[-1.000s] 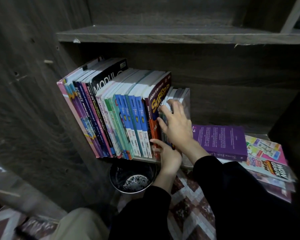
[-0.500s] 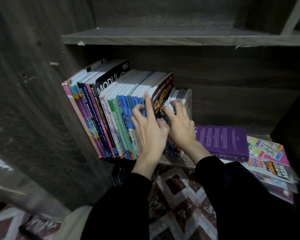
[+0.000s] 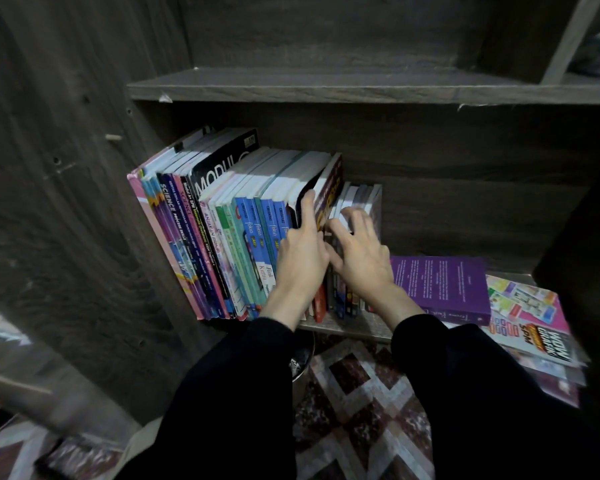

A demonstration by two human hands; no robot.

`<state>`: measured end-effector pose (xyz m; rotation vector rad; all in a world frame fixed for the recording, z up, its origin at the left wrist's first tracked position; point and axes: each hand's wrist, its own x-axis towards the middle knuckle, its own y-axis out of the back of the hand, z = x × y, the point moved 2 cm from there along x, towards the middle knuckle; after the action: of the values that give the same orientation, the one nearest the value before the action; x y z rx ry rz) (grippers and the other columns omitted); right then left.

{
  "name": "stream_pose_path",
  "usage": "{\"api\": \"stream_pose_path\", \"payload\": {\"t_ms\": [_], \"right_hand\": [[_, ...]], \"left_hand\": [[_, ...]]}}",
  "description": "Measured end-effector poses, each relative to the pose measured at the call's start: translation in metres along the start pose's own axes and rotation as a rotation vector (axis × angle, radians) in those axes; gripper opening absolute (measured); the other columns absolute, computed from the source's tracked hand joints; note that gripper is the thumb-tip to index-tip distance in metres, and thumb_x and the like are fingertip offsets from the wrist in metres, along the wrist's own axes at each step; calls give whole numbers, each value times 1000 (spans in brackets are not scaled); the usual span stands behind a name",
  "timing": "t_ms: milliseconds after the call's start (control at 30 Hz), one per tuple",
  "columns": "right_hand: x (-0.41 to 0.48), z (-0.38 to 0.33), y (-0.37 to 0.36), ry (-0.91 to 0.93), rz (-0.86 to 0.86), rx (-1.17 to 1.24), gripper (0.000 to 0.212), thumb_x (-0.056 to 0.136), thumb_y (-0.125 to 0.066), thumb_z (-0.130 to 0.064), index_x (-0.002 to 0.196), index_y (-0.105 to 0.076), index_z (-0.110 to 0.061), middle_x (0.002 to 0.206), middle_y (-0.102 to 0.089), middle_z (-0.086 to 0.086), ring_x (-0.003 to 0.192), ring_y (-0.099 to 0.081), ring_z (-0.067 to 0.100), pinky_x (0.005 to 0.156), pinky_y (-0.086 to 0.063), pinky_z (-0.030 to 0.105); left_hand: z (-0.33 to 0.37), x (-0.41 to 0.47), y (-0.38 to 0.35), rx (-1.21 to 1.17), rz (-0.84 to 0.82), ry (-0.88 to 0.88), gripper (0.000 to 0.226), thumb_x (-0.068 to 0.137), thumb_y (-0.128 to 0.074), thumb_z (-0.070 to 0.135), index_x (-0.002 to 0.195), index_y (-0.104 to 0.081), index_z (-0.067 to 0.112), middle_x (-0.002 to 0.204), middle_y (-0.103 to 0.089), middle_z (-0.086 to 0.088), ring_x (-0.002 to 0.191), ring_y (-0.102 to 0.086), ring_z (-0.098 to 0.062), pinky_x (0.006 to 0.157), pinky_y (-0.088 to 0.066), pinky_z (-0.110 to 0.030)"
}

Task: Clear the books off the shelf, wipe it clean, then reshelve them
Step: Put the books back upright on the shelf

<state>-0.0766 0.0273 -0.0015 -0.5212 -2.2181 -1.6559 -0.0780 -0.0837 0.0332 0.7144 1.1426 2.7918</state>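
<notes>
A row of upright books [image 3: 222, 230] fills the left half of the lower shelf [image 3: 354, 329], leaning left against the side panel. My left hand [image 3: 300, 251] lies on the spines with its index finger pushed into the gap between the blue books and a maroon book [image 3: 331, 188]. My right hand [image 3: 357, 251] rests with spread fingers on several shorter books [image 3: 364, 195] just right of the maroon one. Further right, a purple book [image 3: 440, 282] lies flat on the shelf. Beside it, a stack of colourful workbooks [image 3: 530, 317] overhangs the front edge.
The upper shelf [image 3: 326, 88] carries nothing in view. The dark side panel [image 3: 84, 202] bounds the row on the left. Below the shelf stand a round metal bin [image 3: 302, 362] and a patterned rug [image 3: 361, 403].
My left hand rose from the shelf's front edge onto the spines and slid its index finger in beside the maroon book. My right hand stayed on the short books.
</notes>
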Motion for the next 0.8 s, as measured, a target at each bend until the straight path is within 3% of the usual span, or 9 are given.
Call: {"api": "stream_pose_path", "payload": {"t_ms": [200,300,400,467,533,633,700,800], "right_hand": [[2,-2,2,12,-1,2,34,94,-54,-32,125,-47,-19,139,-33,8,137,-23,25,72,-52,49],[5,-5,6,20,-45,-50,41,95,-53,-32,133,-42,-21,139,-33,10,137,-23,27,79,-53,50],[11,-12,12,64,-81,-170,68,96,-51,-32,151,-12,-34,133,-36,14,131,-35,32,83,-52,47],[14,-19,17,109,-97,-194,84,96,-51,-30,147,15,-44,127,-39,18,120,-44,37,83,-48,48],[19,-25,22,134,-130,-211,89,96,-50,-29,141,24,-49,125,-39,20,108,-51,39,81,-46,47],[27,-31,25,162,-146,-281,95,93,-54,-28,143,24,-49,123,-42,22,88,-59,35,68,-45,41],[28,-33,22,159,-173,-273,96,92,-55,-29,142,25,-49,125,-42,23,91,-59,36,66,-46,40],[24,-33,19,159,-190,-231,92,93,-52,-31,143,23,-46,130,-41,24,102,-56,37,65,-46,38]], "left_hand": [[-19,-42,20,-44,107,-36,61,92,-58,20,143,-26,27,65,-64,-7,48,-59,-23,52,-55,-40],[-19,-36,24,-135,58,-16,63,93,-58,16,146,-24,28,74,-66,-9,49,-61,-22,52,-56,-41],[-14,-43,42,-150,-20,17,62,94,-55,7,143,-25,29,77,-67,-9,55,-64,-23,50,-56,-43],[-13,-49,67,-144,-75,64,61,93,-55,6,140,-26,31,83,-63,1,65,-67,-16,47,-56,-29],[-10,-55,99,-64,-84,64,55,92,-57,7,132,-30,34,84,-60,7,69,-64,-5,48,-50,-16],[-2,-66,143,56,-87,52,52,88,-61,9,120,-31,38,83,-59,9,75,-62,-9,57,-55,-30],[4,-72,160,71,-104,55,53,86,-62,9,115,-32,40,85,-60,7,78,-63,-14,64,-58,-43],[10,-78,174,69,-56,32,50,84,-64,7,110,-35,38,75,-62,6,67,-62,-9,63,-57,-38]]}}
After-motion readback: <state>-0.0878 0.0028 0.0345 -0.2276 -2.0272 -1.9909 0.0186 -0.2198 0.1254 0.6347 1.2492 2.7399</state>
